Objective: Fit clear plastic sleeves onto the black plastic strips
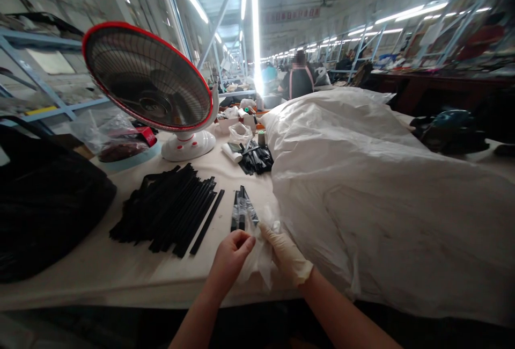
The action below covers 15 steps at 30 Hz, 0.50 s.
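My left hand (230,259), bare, is closed with thumb and forefinger pinched at the edge of a thin clear plastic bag (263,268). My right hand (288,255), in a pale glove, has its fingers closed on the same plastic from the other side. Just beyond my fingertips lie a few black strips (241,209), partly covered by shiny clear film. To the left is a large pile of flat black strips (161,206), with a single black strip (207,222) beside it. Exactly what the right fingertips press on is partly hidden.
A red-rimmed fan (147,78) stands behind the pile. A big white plastic-covered bundle (362,177) fills the right side. A black bag (48,204) sits at the left. Film-wrapped black pieces (257,158) lie farther back. A person (298,80) is in the distance.
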Available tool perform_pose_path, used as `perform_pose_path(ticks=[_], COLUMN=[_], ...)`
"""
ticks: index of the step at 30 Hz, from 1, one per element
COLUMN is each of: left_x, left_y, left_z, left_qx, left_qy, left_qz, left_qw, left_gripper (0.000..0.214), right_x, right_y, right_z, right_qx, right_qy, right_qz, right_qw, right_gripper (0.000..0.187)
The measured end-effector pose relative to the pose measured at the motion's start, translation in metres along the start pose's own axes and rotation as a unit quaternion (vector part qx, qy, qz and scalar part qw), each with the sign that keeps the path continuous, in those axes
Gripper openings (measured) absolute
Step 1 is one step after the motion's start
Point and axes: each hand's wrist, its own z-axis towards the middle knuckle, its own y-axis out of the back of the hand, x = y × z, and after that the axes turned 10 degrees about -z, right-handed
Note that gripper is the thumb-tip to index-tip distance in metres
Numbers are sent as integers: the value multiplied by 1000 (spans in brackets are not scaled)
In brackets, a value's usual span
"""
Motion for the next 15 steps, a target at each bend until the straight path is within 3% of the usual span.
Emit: perform_pose_path(ticks=[3,8,11,15], left_x=[-2,2,15,45], left_y=[2,5,23,64], left_z=[2,14,31,55], left_qx=[-9,-24,-18,-95], left_qy=[-5,-19,-13,31], left_qz=[10,77,161,315], left_qw=[1000,997,987,944], left_gripper=[27,31,37,22], right_x=[1,-5,-6,0], right_y=[-4,-15,-14,-6], right_z=[-7,-11,-11,-9], right_qx=[46,138,99,-6], right_qy=[-38,-16,-45,-66], right_qz=[12,-34,-28,-12], right_qw=[998,990,994,998], right_gripper=[35,27,28,28])
